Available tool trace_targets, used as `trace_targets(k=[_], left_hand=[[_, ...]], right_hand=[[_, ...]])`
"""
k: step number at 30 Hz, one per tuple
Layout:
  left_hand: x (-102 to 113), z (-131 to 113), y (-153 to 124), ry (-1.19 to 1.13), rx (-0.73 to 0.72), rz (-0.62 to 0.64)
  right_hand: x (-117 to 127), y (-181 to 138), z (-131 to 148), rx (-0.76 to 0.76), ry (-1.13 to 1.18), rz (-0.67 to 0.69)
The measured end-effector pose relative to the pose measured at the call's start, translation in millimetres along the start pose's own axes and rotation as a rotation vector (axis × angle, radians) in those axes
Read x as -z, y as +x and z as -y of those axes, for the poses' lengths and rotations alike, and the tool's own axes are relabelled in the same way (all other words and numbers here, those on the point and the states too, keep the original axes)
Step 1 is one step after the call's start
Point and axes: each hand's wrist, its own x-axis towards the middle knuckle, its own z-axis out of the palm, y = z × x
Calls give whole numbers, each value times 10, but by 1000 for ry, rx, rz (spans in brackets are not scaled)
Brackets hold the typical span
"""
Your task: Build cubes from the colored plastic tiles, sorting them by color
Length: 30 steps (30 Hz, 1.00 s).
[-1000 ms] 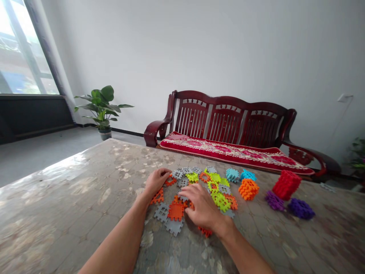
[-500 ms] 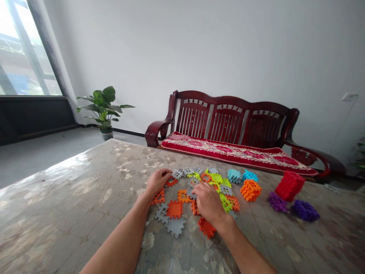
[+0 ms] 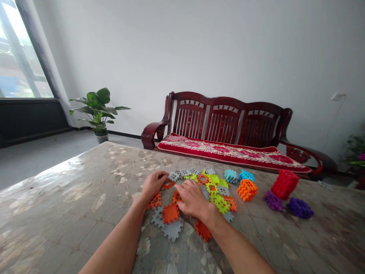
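Observation:
Flat interlocking plastic tiles in orange, grey and lime green (image 3: 216,188) lie scattered on a mottled stone table (image 3: 71,198). My left hand (image 3: 153,183) rests on the left edge of the pile, fingers curled over an orange tile (image 3: 168,185). My right hand (image 3: 191,198) lies palm down over the middle of the pile with its fingers bent, covering grey and orange tiles. An orange tile (image 3: 170,213) and a grey tile (image 3: 172,229) sit just in front of it. What the fingers of either hand grip is hidden.
Assembled cubes stand to the right: orange (image 3: 247,189), two blue (image 3: 238,176), red (image 3: 284,184), two purple (image 3: 288,204). Beyond the table are a dark red wooden bench (image 3: 228,129) with a red cushion, a potted plant (image 3: 98,110) and a window at the left.
My right hand slid left and slightly away across the tiles, uncovering a red-orange tile near its wrist. My left hand stayed put. The view shifted slightly.

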Motion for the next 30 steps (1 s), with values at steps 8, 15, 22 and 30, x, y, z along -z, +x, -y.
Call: trace_targets(k=[8,15,22,30], left_hand=[[2,3,16,31,26,8],[10,-32,7,44,40,17],[24,-46,-1,60,42,6],[30,-47,8,49,48,19]], right_hand=[[188,-219,-186,-229,481,-305],[62,-621,-776,-496,358,-293],[83,-758,-797,-504,133,-174],[12,-722,-808,-504,90,-168]])
